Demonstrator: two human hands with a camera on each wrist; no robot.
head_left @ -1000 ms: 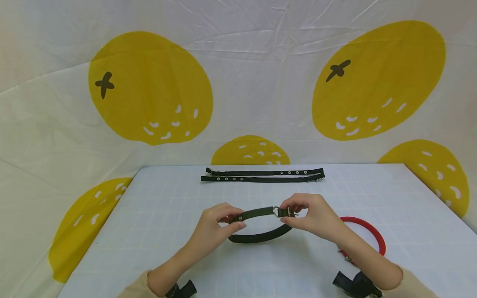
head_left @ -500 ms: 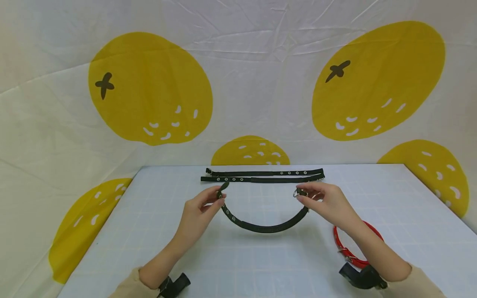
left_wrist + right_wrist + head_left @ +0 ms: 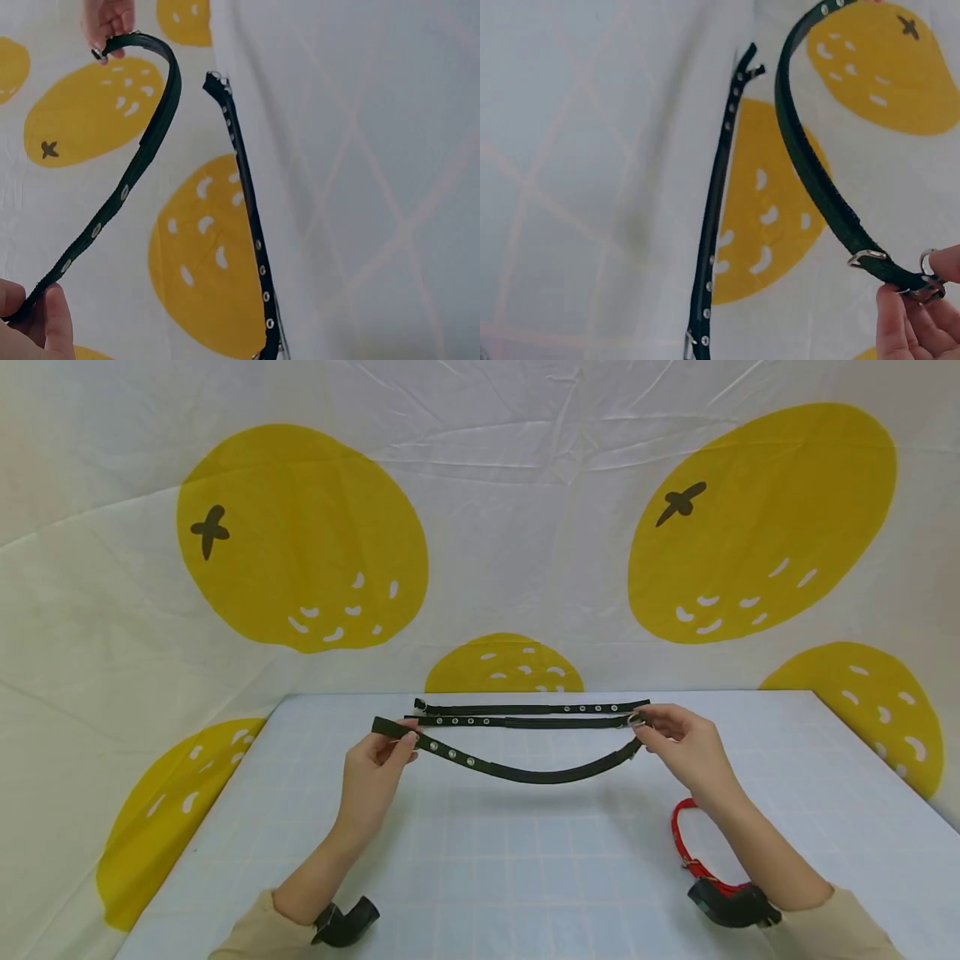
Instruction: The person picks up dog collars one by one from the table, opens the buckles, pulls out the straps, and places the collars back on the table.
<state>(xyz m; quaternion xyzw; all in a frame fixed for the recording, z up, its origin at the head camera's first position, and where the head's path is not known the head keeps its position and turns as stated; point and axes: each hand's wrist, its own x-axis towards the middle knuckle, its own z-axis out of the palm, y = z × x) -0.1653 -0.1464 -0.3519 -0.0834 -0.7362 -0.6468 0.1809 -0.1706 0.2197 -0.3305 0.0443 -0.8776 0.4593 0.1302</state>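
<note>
A dark green collar (image 3: 540,777) with metal eyelets hangs in a shallow sag between my two hands, above the table. My left hand (image 3: 371,785) pinches its eyelet end between thumb and fingers, and the tip sticks out past them. At the other end, my right hand (image 3: 693,756) pinches the buckle end. In the right wrist view the metal buckle (image 3: 928,291) and a metal loop (image 3: 868,257) show at the fingers (image 3: 892,322). Two similar dark collars, an upper one (image 3: 510,710) and a lower one (image 3: 555,723), lie straight behind it near the table's far edge.
A red collar (image 3: 678,839) lies curled on the table (image 3: 487,877) at the right, partly hidden by my right forearm. A white curtain (image 3: 525,527) with yellow fruit prints stands behind the table. Black cameras are worn on both wrists.
My hands have moved apart and away toward the far edge. The dark green collar has gone from a closed-looking loop to a nearly straight, sagging strip.
</note>
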